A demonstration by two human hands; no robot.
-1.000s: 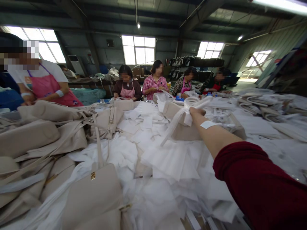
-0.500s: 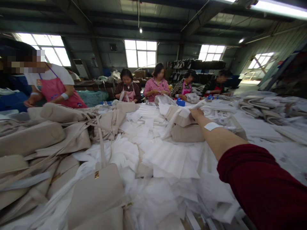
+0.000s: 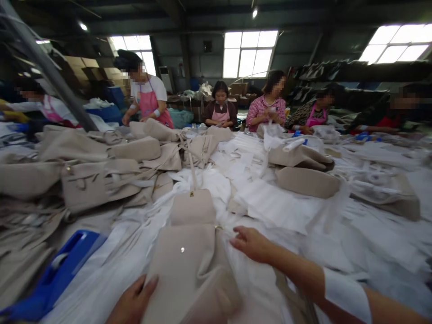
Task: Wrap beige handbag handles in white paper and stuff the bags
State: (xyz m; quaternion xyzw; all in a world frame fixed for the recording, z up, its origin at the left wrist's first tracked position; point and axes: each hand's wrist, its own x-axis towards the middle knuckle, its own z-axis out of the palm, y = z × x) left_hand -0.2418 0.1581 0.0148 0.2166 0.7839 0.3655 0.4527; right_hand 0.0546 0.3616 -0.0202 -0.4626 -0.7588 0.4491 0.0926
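A beige bag (image 3: pixel 182 265) lies in front of me with its flap (image 3: pixel 194 209) folded open away from me and a small metal snap on its front. My left hand (image 3: pixel 133 300) rests at the bag's lower left edge, thumb and fingers apart, holding nothing that shows. Just right of the bag, my right hand (image 3: pixel 251 244) hovers above white wrapping sheets, its fingers apart and slightly curled, with nothing in it. A white band circles my right forearm.
At the left lies a blue tape dispenser (image 3: pixel 64 270). Piled beige bags (image 3: pixel 135 148) stand behind it. Two stacked bags (image 3: pixel 307 182) sit on white sheets (image 3: pixel 280 202) at the right. Several people work across the table; a slanted pole (image 3: pixel 57 72) rises at the back left.
The view has turned left and down. My right hand has come back from the stacked bags to beside the near bag. My left hand has come into view at its lower left.
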